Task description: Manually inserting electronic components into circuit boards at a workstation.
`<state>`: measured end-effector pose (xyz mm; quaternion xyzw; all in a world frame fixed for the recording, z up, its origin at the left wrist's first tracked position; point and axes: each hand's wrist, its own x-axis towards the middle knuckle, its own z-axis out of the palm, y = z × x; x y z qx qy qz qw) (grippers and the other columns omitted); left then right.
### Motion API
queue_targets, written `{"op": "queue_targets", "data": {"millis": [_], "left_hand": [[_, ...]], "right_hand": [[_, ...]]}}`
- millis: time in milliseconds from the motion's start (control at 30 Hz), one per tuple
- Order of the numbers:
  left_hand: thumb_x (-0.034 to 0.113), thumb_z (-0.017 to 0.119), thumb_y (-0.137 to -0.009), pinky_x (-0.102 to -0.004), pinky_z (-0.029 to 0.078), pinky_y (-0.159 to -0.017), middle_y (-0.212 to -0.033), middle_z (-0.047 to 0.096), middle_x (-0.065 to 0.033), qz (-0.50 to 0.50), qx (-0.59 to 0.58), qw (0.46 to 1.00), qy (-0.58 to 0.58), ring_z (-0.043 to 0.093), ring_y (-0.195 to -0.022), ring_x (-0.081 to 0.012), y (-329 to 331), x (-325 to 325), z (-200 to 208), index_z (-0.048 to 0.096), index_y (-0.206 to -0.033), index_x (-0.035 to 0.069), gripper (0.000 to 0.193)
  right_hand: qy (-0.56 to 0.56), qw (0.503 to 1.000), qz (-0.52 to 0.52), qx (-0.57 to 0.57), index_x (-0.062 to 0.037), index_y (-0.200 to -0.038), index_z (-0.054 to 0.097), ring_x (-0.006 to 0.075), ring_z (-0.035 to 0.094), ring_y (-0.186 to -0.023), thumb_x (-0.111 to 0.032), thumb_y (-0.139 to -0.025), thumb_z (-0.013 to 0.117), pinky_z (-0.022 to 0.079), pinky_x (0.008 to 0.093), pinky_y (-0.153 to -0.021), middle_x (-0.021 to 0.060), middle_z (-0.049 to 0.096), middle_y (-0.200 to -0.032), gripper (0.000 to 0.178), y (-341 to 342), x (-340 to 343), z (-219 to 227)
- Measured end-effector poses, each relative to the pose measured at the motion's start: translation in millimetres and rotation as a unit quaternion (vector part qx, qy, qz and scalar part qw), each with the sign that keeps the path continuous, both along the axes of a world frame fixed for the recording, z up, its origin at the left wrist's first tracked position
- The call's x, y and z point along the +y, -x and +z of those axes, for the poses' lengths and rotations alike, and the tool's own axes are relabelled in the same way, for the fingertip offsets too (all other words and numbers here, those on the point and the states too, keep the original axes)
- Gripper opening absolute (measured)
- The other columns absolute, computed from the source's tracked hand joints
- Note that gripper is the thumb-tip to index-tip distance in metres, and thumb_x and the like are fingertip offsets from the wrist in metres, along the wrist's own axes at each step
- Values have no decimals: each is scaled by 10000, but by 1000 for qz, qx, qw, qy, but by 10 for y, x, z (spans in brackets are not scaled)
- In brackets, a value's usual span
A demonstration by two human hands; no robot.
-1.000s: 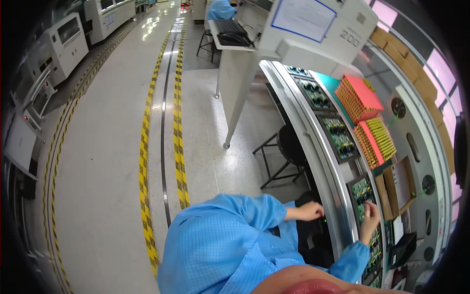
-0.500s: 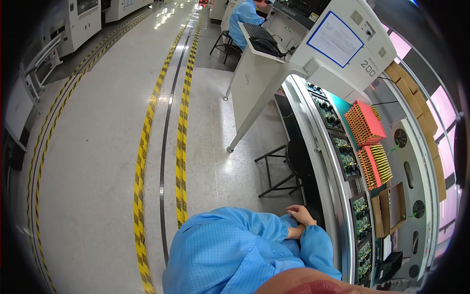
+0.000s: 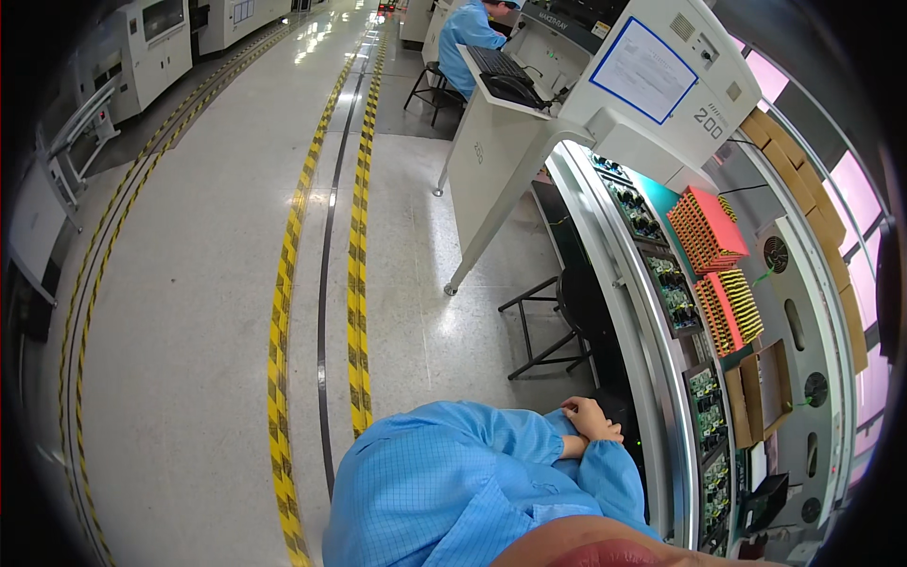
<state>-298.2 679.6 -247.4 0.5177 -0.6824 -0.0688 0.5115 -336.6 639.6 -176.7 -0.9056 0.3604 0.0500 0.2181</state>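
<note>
My forearms, in blue checked sleeves, cross at the wrists over my lap beside the workbench. My right hand (image 3: 588,418) lies on top, its fingers loosely bent and apart, with nothing in them. Beneath it passes the bare wrist of my left hand (image 3: 572,446); most of that hand is hidden behind the right wrist and sleeve. Fingertips show at the right wrist's outer side, and I cannot tell for certain whose they are. Nearest to both hands are the dark stool (image 3: 578,302) and the metal edge of the bench rail (image 3: 652,378).
Along the bench lie dark trays of green circuit boards (image 3: 673,293). Beside them stand red-and-yellow stacks (image 3: 707,229) and an open cardboard box (image 3: 761,392). A white machine (image 3: 652,71) with a keyboard shelf stands ahead. Another person (image 3: 461,42) sits beyond it. Striped yellow-black tape (image 3: 359,283) marks the floor.
The view has shifted slightly. My wrists stay crossed, and fingertips now show at the right wrist's outer side. The seated person's head has turned a little.
</note>
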Motion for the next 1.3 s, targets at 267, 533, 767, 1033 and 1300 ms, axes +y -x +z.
{"op": "queue_targets", "data": {"millis": [267, 533, 767, 1033, 1300], "left_hand": [[327, 630, -900, -461, 431, -891, -1074, 687, -2, 31, -17, 999, 3, 584, -1042, -269, -171, 18, -36, 754, -1038, 249, 201], [331, 631, -898, -462, 426, -892, -1072, 686, 1, 66, -30, 997, 7, 581, -1044, -266, -400, 25, -14, 755, -1034, 253, 200], [334, 632, -896, -463, 422, -893, -1069, 685, 4, 97, -40, 994, 10, 579, -1046, -263, -648, 33, 62, 755, -1031, 257, 199], [338, 632, -893, -464, 418, -895, -1067, 683, 7, 130, -58, 990, 8, 575, -1049, -260, -993, 86, 55, 756, -1027, 261, 198], [342, 633, -891, -465, 413, -896, -1065, 682, 10, 153, -79, 985, 7, 572, -1052, -258, -1344, 165, 171, 757, -1023, 265, 196]], "right_hand": [[3, 1000, -10, 8, -25, -1086, 777, 335, 740, -933, -116, -907, 741, 577, 389, -889, 180, 771, -1020, 204, 3, 21, 14], [14, 1000, -1, 11, -51, -1069, 775, 326, 743, -945, -145, -896, 735, 574, 385, -880, 160, 773, -995, 201, -9, 54, 62], [-3, 1000, -7, 18, -13, -1098, 771, 345, 738, -951, -117, -914, 733, 573, 390, -908, 191, 768, -1041, 215, -15, 67, 109], [-2, 1000, -11, 19, -22, -1110, 770, 335, 739, -960, -117, -912, 736, 575, 390, -907, 180, 770, -1049, 222, -21, 110, 139], [19, 1000, 3, 5, -36, -1088, 778, 350, 738, -946, -135, -911, 738, 576, 395, -910, 174, 771, -1038, 206, 46, 54, 46]]}}
